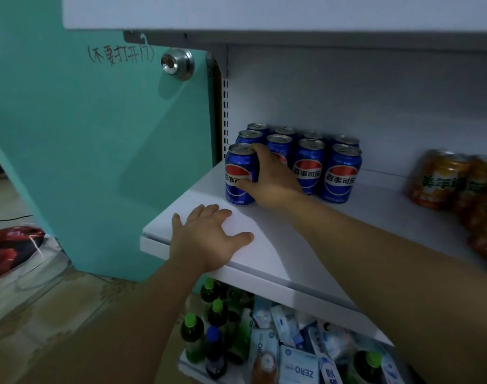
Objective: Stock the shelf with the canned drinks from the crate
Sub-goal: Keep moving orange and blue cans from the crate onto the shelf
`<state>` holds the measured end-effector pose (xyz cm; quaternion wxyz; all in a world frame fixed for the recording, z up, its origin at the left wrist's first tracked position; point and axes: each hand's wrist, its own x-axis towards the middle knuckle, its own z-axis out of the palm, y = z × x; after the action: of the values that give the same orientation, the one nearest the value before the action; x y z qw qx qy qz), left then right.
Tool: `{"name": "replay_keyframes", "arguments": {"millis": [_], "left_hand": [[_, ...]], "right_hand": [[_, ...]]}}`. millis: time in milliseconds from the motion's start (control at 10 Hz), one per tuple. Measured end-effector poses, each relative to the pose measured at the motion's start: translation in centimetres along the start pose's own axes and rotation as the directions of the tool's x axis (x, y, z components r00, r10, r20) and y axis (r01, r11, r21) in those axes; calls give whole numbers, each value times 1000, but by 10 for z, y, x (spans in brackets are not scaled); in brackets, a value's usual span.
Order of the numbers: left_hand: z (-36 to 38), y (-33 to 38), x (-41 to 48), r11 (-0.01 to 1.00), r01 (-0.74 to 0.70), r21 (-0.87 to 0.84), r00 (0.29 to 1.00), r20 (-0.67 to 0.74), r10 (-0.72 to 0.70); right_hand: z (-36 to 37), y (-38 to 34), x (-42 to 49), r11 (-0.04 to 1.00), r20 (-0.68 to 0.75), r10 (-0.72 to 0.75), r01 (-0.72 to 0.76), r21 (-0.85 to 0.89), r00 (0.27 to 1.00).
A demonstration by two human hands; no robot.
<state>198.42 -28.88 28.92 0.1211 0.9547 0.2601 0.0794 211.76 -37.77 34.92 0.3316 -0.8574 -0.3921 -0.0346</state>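
My right hand (pixel 267 178) grips a blue can (pixel 238 173) on the white shelf (pixel 306 245).
The can stands upright near the centre of the frame, at the front left corner of the block of blue cans (pixel 340 173), with my fingers curled round its right side and my thumb across its front. My left hand (pixel 209 236) lies flat on the shelf's front edge just below, fingers spread, holding nothing. Orange cans (pixel 442 178) stand at the right edge.
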Motion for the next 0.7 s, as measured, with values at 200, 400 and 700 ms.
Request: {"name": "replay_keyframes", "arguments": {"millis": [200,400,700], "left_hand": [[0,-2,0,1000,5,6,1000,17,-5],[1,-2,0,1000,2,0,1000,4,-2],[-1,-3,2,1000,8,19,999,33,-8]], "right_hand": [[4,1,15,984,-15,-35,32,-176,999],[8,3,24,978,-39,-34,25,-208,999],[-2,5,8,989,76,28,-17,-148,997]]}}
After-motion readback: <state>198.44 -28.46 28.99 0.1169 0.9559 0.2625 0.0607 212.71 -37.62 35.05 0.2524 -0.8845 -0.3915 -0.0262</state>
